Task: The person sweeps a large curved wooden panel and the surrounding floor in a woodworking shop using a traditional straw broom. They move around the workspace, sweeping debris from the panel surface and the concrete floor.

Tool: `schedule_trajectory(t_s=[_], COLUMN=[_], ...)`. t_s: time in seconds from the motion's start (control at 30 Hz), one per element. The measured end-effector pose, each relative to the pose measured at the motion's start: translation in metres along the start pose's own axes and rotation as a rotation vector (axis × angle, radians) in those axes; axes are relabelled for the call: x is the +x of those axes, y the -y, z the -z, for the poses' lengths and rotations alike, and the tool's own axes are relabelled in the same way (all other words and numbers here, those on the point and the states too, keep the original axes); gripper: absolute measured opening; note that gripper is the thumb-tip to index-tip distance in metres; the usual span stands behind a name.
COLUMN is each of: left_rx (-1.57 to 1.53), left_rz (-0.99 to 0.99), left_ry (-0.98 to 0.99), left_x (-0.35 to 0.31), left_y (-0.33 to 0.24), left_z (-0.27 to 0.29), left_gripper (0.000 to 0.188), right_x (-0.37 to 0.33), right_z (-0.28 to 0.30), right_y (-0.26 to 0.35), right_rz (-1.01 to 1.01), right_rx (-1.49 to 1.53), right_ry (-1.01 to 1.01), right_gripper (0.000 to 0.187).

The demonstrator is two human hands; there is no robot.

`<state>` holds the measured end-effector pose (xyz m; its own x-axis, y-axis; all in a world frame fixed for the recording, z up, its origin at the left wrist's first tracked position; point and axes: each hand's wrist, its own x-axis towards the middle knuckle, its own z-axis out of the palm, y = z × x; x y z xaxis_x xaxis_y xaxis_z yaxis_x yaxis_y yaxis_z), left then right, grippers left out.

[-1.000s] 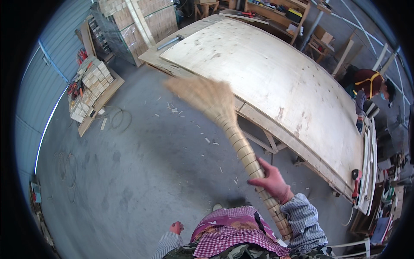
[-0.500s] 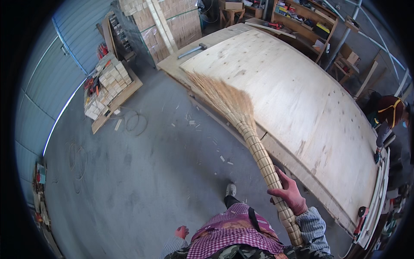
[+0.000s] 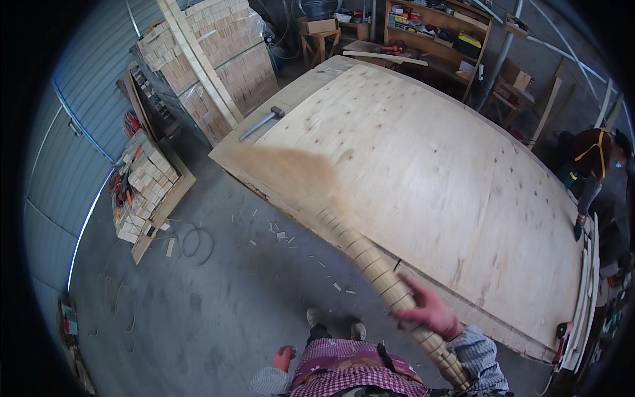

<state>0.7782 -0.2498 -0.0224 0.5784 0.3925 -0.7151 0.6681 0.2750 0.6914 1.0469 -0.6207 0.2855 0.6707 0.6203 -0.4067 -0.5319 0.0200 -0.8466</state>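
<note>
My right hand [image 3: 433,311] is wrapped round the bound handle of a straw broom [image 3: 374,261]. The broom slants up and to the left, its bristles blurred by motion over the near left edge of a large plywood sheet [image 3: 423,178]. Low at my left side hangs my left hand [image 3: 284,358], fingers curled in, with nothing seen in it. A hammer [image 3: 262,123] lies on the board's far left corner, beyond the bristles.
Wood blocks [image 3: 149,178] are stacked on a board at the left, beside a coiled strap [image 3: 196,243]. Wood scraps [image 3: 281,235] litter the floor. A co-worker [image 3: 592,159] bends at the right edge of the sheet. Near the right corner sits a red power tool [image 3: 562,331].
My right hand has swung the broom left and up along the edge; its bristles are nearer the hammer. The view has shifted, and both my shoes now show.
</note>
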Motion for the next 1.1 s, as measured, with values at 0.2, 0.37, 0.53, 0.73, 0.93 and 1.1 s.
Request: schedule_trajectory(t_s=[0.2, 0.37, 0.53, 0.73, 0.93, 1.1], left_rx=[-0.020, 0.030, 0.200, 0.231, 0.215, 0.646], left_rz=[0.152, 0.176, 0.204, 0.036, 0.014, -0.090], left_ry=[0.052, 0.101, 0.106, 0.185, 0.299, 0.398], left_x=[0.084, 0.156, 0.212, 0.273, 0.289, 0.276], left_y=[-0.007, -0.035, -0.098, -0.184, -0.210, -0.198], left_z=[0.057, 0.116, 0.102, 0.025, -0.049, -0.109], left_gripper=[0.045, 0.051, 0.047, 0.043, 0.034, 0.032], right_x=[0.084, 0.107, 0.088, 0.074, -0.023, -0.086], right_z=[0.024, 0.000, -0.041, -0.001, 0.160, 0.299], right_y=[0.034, -0.028, -0.039, 0.026, 0.045, -0.018], right_rz=[0.096, -0.164, 0.011, 0.222, 0.497, 0.537], right_rx=[0.223, -0.304, -0.452, -0.195, 0.427, 0.687], right_ry=[-0.598, -0.592, -0.162, -0.463, -1.185, -1.584], right_gripper=[0.087, 0.100, 0.092, 0.088, 0.079, 0.042])
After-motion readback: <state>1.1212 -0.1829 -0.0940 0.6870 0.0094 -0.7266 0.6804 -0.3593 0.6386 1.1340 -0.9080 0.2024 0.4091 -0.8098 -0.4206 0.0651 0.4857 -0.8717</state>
